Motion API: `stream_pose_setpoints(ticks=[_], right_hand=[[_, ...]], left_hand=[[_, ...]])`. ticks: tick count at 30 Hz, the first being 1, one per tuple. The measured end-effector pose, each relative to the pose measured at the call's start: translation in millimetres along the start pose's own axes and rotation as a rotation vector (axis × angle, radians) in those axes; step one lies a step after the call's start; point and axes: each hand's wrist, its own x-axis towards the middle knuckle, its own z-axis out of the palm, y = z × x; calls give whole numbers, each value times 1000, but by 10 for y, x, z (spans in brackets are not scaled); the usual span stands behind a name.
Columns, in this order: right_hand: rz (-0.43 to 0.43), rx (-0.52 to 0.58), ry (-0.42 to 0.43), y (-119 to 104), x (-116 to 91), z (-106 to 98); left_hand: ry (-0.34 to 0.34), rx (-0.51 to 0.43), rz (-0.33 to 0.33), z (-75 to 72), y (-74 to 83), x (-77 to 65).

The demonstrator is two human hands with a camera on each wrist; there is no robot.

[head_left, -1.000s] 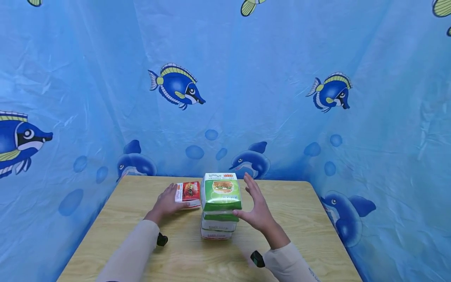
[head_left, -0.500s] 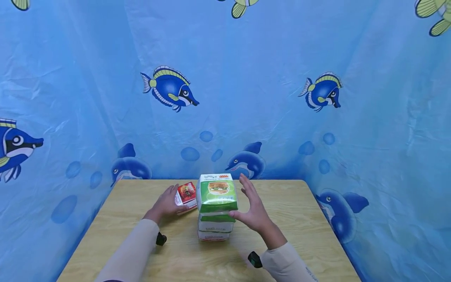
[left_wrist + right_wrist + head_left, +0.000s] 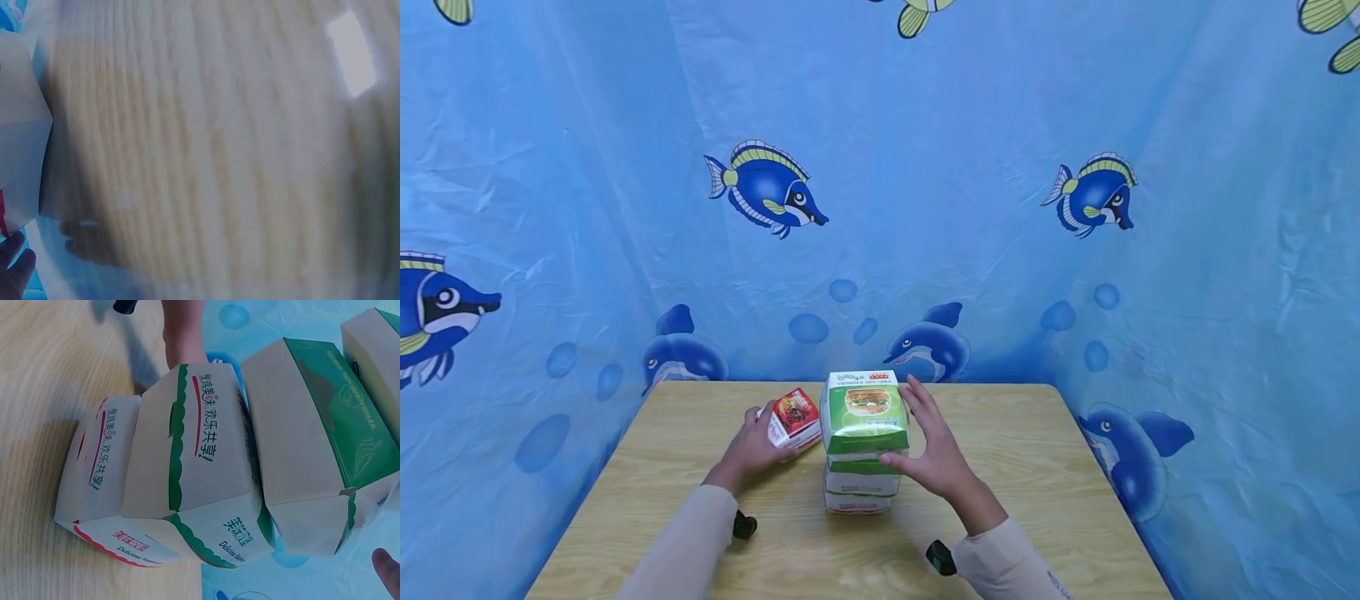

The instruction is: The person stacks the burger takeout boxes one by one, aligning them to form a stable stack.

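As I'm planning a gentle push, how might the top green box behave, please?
The top green box looks like folded card, so it's probably light and easily dented. Perched on stacked boxes, it could slide or topple.

Tall stack of boxes (image 3: pixel 863 440) stands between left hand (image 3: pixel 748 452) and right hand (image 3: pixel 936 458), blocking the straight way across! Red box (image 3: pixel 796 415) crowds the left fingers; outward of each hand, bare table (image 3: pixel 1037 483) leaves room.

We've got a box stack (image 3: pixel 865 429) on our worktop (image 3: pixel 992 425), one loose box (image 3: pixel 795 414) just left of it, curtain (image 3: pixel 925 208) behind it.
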Motion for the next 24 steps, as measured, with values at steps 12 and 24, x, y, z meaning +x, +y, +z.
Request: stream_pose_setpoints(ticks=[12, 24], right_hand=[[5, 3, 0, -25, 1, -3], [9, -14, 8, -3, 17, 18]], left_hand=[[167, -69, -1, -348, 23, -63], [288, -115, 83, -899, 273, -31]])
